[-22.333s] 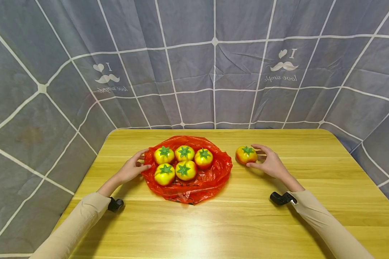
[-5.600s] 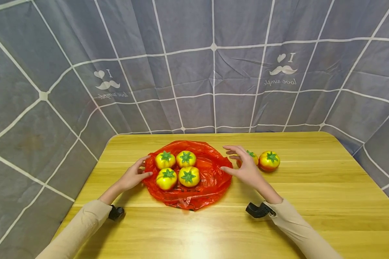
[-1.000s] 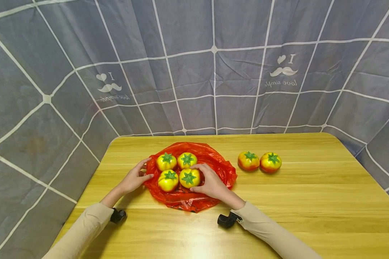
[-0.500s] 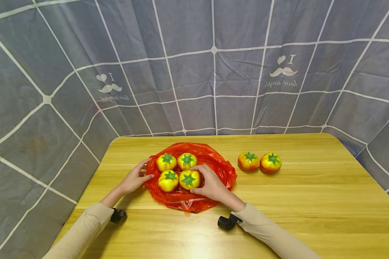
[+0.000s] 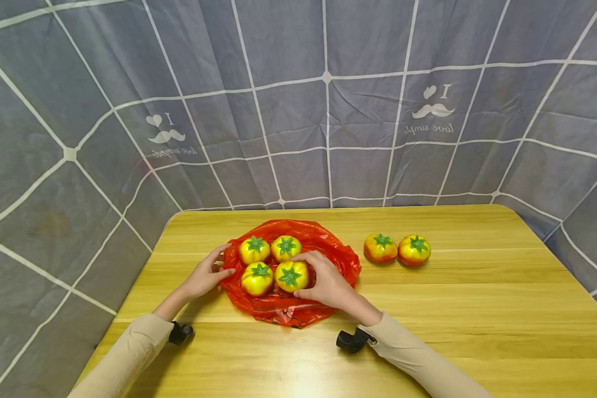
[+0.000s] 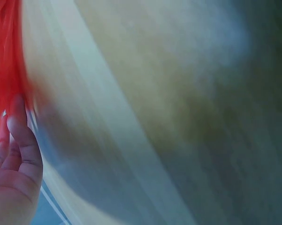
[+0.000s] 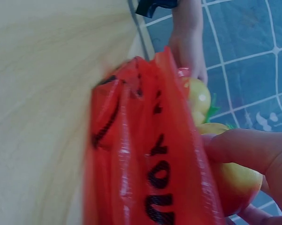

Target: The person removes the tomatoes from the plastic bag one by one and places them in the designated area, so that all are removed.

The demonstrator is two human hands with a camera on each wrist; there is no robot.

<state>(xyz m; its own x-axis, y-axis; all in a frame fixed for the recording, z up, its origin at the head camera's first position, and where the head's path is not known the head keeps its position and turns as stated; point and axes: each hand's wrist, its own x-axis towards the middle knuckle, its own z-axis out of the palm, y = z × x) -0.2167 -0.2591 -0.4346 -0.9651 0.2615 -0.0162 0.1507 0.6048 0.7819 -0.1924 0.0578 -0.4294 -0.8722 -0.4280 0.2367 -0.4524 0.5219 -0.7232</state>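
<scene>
At nine o'clock on the red bag [image 5: 324,241], our left grip [image 5: 204,276] holds its edge; near mid-dial, our right grip [image 5: 325,283] pinches a yellow fruit [image 5: 291,277].

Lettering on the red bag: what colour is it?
The lettering on the red bag is black, best seen in the right wrist view.

Both sleeves [image 5: 415,348] are beige, with a stubby black device [image 5: 352,341] by each cuff [image 5: 155,329].
</scene>
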